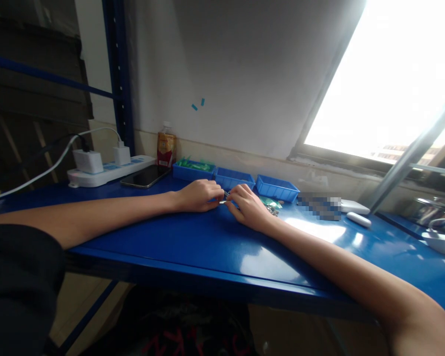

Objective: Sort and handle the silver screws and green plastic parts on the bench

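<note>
Both hands meet over the middle of a blue table (170, 242), and a small piece (226, 195) sits between their fingertips – too little of it shows to tell what it is. The left hand (200, 195) comes in from nine o'clock, its fingers curled in and nearly closed, the tips pinched at the piece's near side. The right hand (249, 206) reaches in from four o'clock, thumb and forefinger drawn together on the same piece, the other fingers bent above it.

Taking the piece as the centre of the dial, the middle tray (237, 178) lies at about twelve o'clock, just beyond the hands. The left tray (191, 173), at eleven, holds green packets (196, 164); the right tray (277, 189) is at one. Close by the right hand, at three, a green bag (271, 201) lies beside a little heap of metal bits (273, 211), partly hidden by that hand.

A bottle (166, 148) with a red and gold label stands at half past ten, and a dark phone (146, 176) lies flat at ten. Farther out, towards nine, a white power strip (113, 171) carries two plugged-in chargers (88, 161). Well apart at three o'clock – near the window (381, 84) – lies a white case (359, 219).
</note>
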The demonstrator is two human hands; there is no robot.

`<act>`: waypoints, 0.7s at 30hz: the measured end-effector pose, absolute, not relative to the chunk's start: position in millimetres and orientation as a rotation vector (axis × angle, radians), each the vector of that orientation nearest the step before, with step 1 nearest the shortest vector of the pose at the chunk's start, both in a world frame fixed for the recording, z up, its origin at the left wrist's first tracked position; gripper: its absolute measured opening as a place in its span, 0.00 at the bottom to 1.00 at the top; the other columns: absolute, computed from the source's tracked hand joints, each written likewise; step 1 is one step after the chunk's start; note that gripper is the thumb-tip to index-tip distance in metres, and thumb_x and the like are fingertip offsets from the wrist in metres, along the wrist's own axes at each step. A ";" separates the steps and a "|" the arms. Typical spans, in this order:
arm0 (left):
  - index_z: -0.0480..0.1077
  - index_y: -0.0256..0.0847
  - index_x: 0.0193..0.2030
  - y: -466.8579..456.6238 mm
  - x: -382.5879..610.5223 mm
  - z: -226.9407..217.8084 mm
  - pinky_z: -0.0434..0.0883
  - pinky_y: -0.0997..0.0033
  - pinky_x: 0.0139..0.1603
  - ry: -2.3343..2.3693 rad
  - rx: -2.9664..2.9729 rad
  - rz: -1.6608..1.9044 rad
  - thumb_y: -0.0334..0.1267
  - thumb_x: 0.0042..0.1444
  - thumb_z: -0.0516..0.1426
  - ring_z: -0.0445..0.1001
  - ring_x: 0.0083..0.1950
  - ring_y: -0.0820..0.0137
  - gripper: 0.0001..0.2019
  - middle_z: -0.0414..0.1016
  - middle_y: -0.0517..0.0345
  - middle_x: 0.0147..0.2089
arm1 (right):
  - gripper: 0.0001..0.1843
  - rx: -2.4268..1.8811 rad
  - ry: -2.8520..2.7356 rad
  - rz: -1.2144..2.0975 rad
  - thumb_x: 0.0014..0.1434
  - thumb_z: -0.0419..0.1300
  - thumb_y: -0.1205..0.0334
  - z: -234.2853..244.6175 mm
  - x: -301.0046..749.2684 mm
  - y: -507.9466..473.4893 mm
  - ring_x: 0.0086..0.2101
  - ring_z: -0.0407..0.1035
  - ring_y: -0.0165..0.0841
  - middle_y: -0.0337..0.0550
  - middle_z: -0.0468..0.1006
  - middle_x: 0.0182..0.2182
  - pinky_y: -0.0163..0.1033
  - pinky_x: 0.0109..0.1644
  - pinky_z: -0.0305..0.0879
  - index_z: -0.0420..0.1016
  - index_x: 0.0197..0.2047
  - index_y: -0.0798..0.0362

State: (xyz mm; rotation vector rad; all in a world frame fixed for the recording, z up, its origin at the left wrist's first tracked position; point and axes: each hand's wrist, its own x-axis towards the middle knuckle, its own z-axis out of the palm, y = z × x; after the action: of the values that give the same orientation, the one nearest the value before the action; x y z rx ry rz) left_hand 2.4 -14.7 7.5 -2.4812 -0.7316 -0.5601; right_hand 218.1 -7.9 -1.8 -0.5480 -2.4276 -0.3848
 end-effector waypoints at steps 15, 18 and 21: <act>0.69 0.39 0.36 -22.6 9.7 10.4 0.60 0.67 0.32 -0.746 -2.221 -0.390 0.42 0.60 0.52 0.70 0.34 0.66 0.10 0.74 0.53 0.33 | 0.13 -0.627 -2.392 -0.491 0.66 0.49 0.59 -4.3 218.7 -3.9 0.40 0.62 0.38 0.48 0.70 0.36 0.44 0.45 0.65 0.72 0.36 0.53; 0.70 0.39 0.37 -28.7 12.8 12.2 0.60 0.67 0.32 -0.788 -2.230 -0.407 0.40 0.59 0.52 0.70 0.34 0.66 0.09 0.74 0.53 0.33 | 0.15 -0.622 -2.394 -0.494 0.66 0.48 0.59 -3.2 218.3 -5.1 0.39 0.62 0.38 0.48 0.70 0.35 0.44 0.45 0.65 0.72 0.34 0.54; 0.70 0.39 0.36 -31.6 14.2 11.4 0.60 0.67 0.32 -0.824 -2.260 -0.425 0.41 0.58 0.52 0.71 0.34 0.65 0.09 0.74 0.53 0.33 | 0.15 -0.613 -2.399 -0.495 0.66 0.48 0.59 -2.1 217.7 -7.3 0.39 0.62 0.38 0.48 0.70 0.34 0.44 0.45 0.65 0.72 0.33 0.54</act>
State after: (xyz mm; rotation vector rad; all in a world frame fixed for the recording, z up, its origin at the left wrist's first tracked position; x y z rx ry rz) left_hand 14.2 -31.6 11.4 -2.2600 -0.8242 -0.4253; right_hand 217.7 -7.3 -2.1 -0.6127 -2.3992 -0.4948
